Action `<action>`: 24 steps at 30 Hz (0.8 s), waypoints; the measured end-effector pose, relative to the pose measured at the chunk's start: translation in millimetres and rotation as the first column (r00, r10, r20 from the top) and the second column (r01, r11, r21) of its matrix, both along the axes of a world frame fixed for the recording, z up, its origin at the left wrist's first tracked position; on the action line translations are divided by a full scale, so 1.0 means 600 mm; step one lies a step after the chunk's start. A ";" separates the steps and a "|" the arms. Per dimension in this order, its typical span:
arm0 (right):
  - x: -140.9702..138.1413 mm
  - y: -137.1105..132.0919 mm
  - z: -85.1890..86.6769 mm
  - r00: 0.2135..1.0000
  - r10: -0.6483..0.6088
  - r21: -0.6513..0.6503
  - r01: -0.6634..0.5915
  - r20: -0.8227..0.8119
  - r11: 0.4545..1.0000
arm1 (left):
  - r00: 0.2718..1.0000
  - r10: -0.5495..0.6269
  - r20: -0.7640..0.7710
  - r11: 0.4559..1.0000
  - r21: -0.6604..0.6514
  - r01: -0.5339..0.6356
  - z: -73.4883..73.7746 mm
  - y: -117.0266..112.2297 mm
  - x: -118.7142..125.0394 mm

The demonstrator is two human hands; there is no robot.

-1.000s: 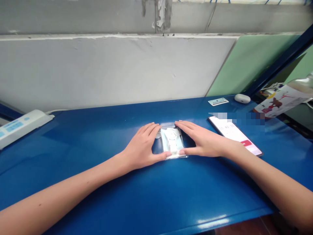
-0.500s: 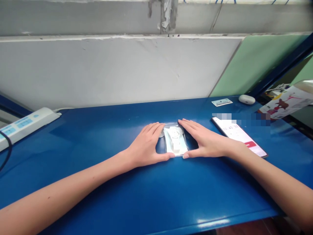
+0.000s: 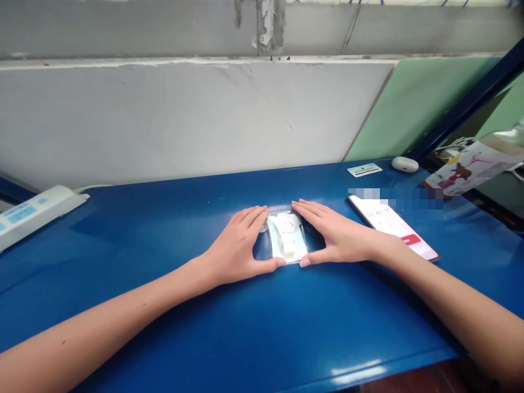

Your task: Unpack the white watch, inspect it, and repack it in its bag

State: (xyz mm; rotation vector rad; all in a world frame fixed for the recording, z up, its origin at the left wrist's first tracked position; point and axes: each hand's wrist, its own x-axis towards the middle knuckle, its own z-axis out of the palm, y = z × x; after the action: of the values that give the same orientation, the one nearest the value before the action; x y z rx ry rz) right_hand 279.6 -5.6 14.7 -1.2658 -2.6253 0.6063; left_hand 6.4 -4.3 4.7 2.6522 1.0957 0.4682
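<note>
A small clear plastic packet [image 3: 303, 243] lies on the blue table between both hands. Inside it are a white moulded-looking item [image 3: 288, 234] and something pale blue; their kind I cannot make out. My left hand [image 3: 242, 245] rests at the packet's left side, open, with outstretched fingers by the far corner and the thumb at the near edge. On the other side my right hand [image 3: 327, 232] mirrors it, open, its fingers by the far right corner and thumb at the near right corner. A small round clear part [image 3: 263, 227] shows beside the left fingertips.
A phone [image 3: 388, 221] showing a running timer lies beyond my right wrist. Behind it are a card [image 3: 364, 170] and a white earbud case [image 3: 405, 164]. A labelled bottle [image 3: 470, 166] leans at the right. A power strip [image 3: 41, 213] lies at the left. A wall [image 3: 184, 120] borders the back.
The whole view has shifted slightly, so things appear a little further left. Both hands keep their places around the packet. The phone's timer has advanced.
</note>
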 end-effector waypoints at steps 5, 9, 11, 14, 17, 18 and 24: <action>0.002 0.000 -0.004 1.000 -0.003 0.006 0.003 0.008 1.000 | 1.000 0.004 0.010 1.000 -0.001 -0.004 0.001 0.000 0.000; 0.002 -0.001 -0.006 1.000 -0.018 0.008 0.018 -0.006 1.000 | 1.000 0.004 -0.002 1.000 0.004 -0.004 0.003 0.000 0.001; 0.002 -0.001 -0.006 1.000 -0.017 0.012 0.017 -0.009 1.000 | 1.000 0.003 -0.005 1.000 0.008 -0.003 0.004 -0.001 0.001; 0.000 -0.001 -0.004 1.000 -0.023 0.002 0.023 0.009 1.000 | 1.000 0.007 -0.012 1.000 0.003 -0.007 0.004 -0.002 0.001; -0.001 0.000 -0.002 1.000 -0.025 -0.006 0.025 0.010 1.000 | 1.000 0.013 -0.017 1.000 -0.003 -0.013 0.002 -0.002 0.000; -0.001 0.000 -0.001 1.000 -0.024 -0.009 0.025 0.008 1.000 | 1.000 0.016 -0.018 1.000 -0.004 -0.016 0.002 -0.002 0.000; -0.003 0.000 0.001 0.999 -0.040 -0.045 0.042 0.032 0.998 | 0.999 0.031 -0.021 0.999 -0.022 -0.031 0.003 -0.003 0.000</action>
State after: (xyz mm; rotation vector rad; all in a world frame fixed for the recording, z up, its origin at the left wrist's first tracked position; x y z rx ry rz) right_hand 278.0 -5.4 15.1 -1.3492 -2.6178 0.6485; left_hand 6.1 -6.4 6.7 2.6302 1.1429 0.4327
